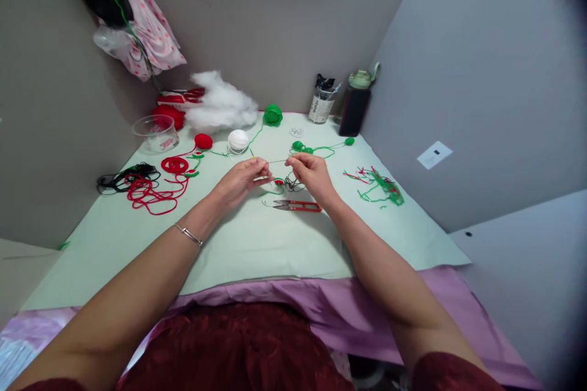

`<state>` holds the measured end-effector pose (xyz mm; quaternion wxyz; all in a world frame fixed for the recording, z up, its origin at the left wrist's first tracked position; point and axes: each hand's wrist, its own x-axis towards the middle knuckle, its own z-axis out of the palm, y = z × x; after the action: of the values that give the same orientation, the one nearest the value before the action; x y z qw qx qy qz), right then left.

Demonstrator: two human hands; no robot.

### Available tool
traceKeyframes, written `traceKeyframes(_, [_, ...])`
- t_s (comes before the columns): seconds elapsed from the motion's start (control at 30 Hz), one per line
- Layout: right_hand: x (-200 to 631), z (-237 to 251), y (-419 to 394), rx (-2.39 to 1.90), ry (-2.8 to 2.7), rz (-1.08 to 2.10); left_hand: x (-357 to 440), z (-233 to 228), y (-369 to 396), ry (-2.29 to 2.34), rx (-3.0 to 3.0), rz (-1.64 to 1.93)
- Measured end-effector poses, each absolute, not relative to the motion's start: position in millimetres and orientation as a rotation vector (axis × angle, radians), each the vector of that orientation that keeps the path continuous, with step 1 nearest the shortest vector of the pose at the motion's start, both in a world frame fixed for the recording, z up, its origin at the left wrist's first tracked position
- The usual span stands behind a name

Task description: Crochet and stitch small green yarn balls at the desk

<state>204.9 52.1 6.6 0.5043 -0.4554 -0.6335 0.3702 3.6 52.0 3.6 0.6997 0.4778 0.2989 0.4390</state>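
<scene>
A thin dark thread (277, 161) runs taut between my two hands over the middle of the table. My left hand (243, 180) pinches one end of it, and a slim needle-like piece (252, 152) sticks up by its fingertips. The other end is pinched by my right hand (312, 176). Below the stretched thread lie a small red and green crocheted piece (279, 182) and a loose tangle of black thread (292, 182). Orange-handled thread snips (300, 206) rest on the table just beneath my hands, blades pointing left.
Red cord (153, 195) and black yarn (132, 177) lie at left, near a clear plastic tub (158, 134). White stuffing (220, 104), a white ball (238, 140) and a green yarn ball (273, 115) sit behind. Green scraps (380, 188) lie at right; a phone (354, 112) stands back right.
</scene>
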Motion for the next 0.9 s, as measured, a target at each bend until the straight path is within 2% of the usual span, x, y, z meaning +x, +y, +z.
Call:
traceKeyframes(0.17, [193.4,-1.5,40.7,-1.039,-1.924,0.59,1.3,4.9,56.7,0.676,0.833,1.112])
traceKeyframes(0.3, [186.0,-5.7,32.2,-0.961,-2.17,0.401,6.4,-5.8,55.7,0.837,1.131,1.144])
traceKeyframes(0.43, [190.2,-0.9,34.2,-0.98,-2.053,0.496,10.1,-15.0,53.8,0.978,1.615,1.179])
traceKeyframes(0.57, [195.7,7.6,38.6,-1.046,-1.848,0.693,9.3,-13.4,52.5,1.004,1.85,1.183])
traceKeyframes(0.9, [193.5,10.0,40.0,-1.061,-1.72,0.894,7.8,-6.7,52.8,0.969,1.469,1.158])
